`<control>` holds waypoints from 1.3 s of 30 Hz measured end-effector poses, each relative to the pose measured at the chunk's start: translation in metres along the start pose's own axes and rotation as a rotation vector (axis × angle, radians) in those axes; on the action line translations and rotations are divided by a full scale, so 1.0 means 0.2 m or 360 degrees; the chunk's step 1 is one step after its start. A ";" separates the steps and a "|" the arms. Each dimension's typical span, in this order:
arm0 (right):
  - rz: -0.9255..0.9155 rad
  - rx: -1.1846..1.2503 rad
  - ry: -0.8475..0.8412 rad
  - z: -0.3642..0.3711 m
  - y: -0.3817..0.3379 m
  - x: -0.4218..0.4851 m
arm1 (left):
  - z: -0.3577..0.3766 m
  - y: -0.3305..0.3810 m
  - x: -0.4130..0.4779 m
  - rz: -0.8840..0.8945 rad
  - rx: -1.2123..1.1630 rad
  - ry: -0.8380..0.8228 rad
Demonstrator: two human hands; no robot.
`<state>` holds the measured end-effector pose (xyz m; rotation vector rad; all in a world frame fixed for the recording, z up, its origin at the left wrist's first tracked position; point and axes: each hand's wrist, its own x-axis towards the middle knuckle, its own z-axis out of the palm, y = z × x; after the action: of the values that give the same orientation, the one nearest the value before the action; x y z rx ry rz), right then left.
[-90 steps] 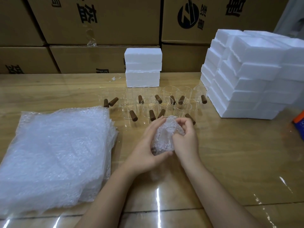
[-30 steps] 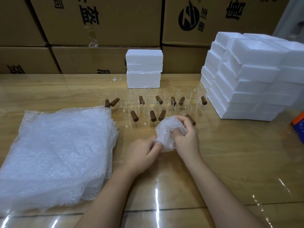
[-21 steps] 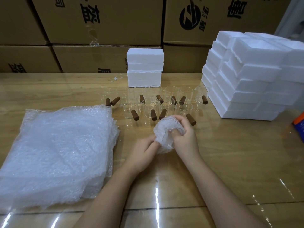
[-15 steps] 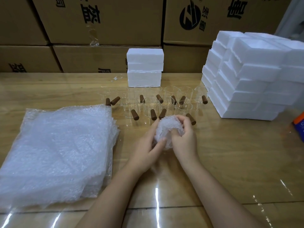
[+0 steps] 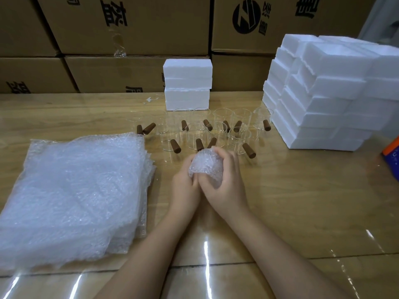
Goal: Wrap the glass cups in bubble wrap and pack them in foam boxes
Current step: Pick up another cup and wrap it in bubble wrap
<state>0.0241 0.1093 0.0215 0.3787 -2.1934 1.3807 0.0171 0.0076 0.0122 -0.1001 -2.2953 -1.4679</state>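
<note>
At the centre of the wooden table [image 5: 302,201], as I watch through the head camera, both hands meet around one bubble-wrap bundle [image 5: 205,167], held just above the tabletop. The left hand [image 5: 185,188] grips the bundle from its left side, fingers curled behind it. The right hand [image 5: 226,186] grips it from the right, fingers curled over the top and thumb laid across the lower front. I cannot make out the glass inside the wrap.

Just beyond the hands stand the unwrapped glass cups [image 5: 195,134], upright in two loose rows, each with a stubby brown handle [image 5: 174,145] jutting sideways. The nearest handles lie just behind the bundle.

To my left lies a thick stack of bubble-wrap sheets [image 5: 75,195], flat on the table, its far corner near the leftmost cups. At far right rises a tall pile of white foam boxes [image 5: 323,93], its base just beside the rightmost cup. Two more foam boxes [image 5: 187,83] stand stacked behind the cups. Printed cardboard cartons [image 5: 133,24] line the back edge. An orange-and-blue item [image 5: 391,154] shows partly at the right margin.
</note>
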 end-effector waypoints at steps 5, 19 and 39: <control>0.0169 0.0156 0.0083 -0.01 0.03 0.02 | -0.01 0.03 -0.03 0.0149 0.0303 -0.0108; -0.0062 0.0233 -0.0228 -0.06 0.04 0.05 | -0.07 0.11 -0.01 0.0139 -0.0143 0.0258; 0.0005 -0.0463 -0.0254 -0.10 0.05 0.07 | -0.01 0.01 -0.02 0.0039 0.0093 -0.0025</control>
<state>0.0131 0.1321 0.0281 0.3883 -2.4811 1.0411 0.0225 0.0071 0.0127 -0.1229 -2.3388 -1.3915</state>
